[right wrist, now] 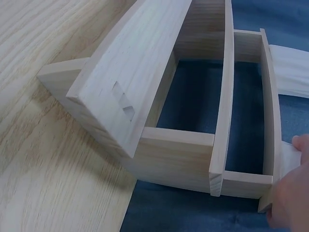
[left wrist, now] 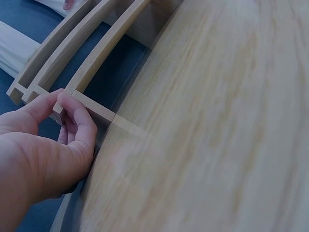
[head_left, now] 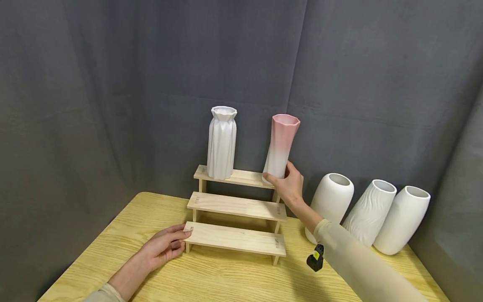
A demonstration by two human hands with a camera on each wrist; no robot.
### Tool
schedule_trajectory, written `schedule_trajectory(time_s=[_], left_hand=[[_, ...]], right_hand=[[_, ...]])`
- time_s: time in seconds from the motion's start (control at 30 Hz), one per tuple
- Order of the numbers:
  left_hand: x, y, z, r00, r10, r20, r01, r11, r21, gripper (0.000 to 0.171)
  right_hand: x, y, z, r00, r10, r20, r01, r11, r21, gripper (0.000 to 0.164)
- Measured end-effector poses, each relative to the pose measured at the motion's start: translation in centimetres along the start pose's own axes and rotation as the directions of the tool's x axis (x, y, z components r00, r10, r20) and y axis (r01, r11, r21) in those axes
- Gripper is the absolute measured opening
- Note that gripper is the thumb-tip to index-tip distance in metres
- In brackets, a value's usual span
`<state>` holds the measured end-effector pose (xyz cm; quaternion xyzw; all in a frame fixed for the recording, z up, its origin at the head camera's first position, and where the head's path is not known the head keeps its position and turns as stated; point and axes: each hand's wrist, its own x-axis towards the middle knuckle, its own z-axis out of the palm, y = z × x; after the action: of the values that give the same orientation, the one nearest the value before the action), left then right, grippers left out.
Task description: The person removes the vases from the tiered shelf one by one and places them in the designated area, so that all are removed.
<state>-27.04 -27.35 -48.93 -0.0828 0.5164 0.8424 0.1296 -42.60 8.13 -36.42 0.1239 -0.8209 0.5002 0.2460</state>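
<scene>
A three-tier wooden stand is on the table. On the left of its top tier a white pleated vase stands upright. At the right end of that tier my right hand grips the lower part of a pink-and-white vase, which leans slightly to the right; whether its base fully rests on the board is hidden by the fingers. My left hand pinches the left end of the lowest tier, thumb on top. In the left wrist view, thumb and fingers hold the board's corner.
To the right of the stand, three white vases are grouped: a smooth one, a wavy-ribbed one and another smooth one. Grey curtains hang behind and beside the wood-grain table. A small black device sits at my right sleeve.
</scene>
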Motion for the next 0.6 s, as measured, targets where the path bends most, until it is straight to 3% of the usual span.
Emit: schedule_trajectory(time_s=[0.4, 0.6], left_hand=[[0.0, 0.2, -0.3, 1.000, -0.008, -0.004, 0.008, 1.000, 0.010, 0.077], [-0.2, 0.2, -0.1, 1.000, -0.024, 0.007, 0.024, 1.000, 0.008, 0.079]], right_hand=[[0.1, -0.4, -0.8, 0.998, -0.027, 0.060, 0.027, 1.000, -0.009, 0.060], [-0.2, -0.6, -1.8, 0.999, -0.027, 0.045, 0.028, 0.999, -0.030, 0.058]])
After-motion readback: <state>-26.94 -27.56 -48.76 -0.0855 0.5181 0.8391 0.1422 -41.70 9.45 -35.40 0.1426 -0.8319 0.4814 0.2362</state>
